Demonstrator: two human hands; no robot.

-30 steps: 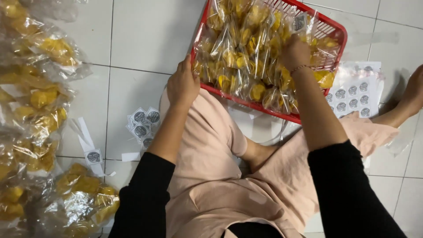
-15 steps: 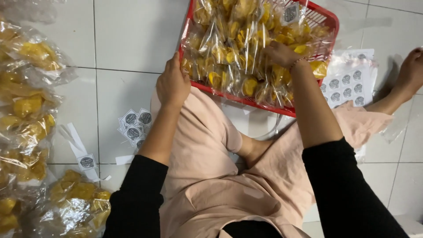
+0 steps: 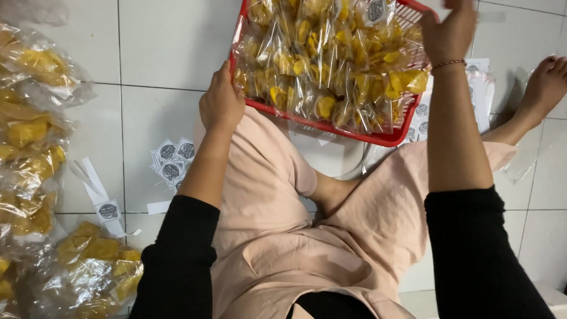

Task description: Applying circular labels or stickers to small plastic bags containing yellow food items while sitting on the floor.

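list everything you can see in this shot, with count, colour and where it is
basket: one, red plastic mesh, on the tiled floor ahead of the knees, near edge over the left knee
snack bags in basket: many, clear with yellow pieces, filling the basket
loose snack bags: many, clear with yellow pieces, piled along the left edge of the floor
round stickers: several, white squares with dark circles, on the floor left of the left knee
sticker sheets: a few, white, right of the basket
floor: white tiles
trousers: one pair, pale pink
right foot: bare, at right edge
left hand: fingers on the basket's near left corner
right hand: raised above the basket's right side, holding nothing visible
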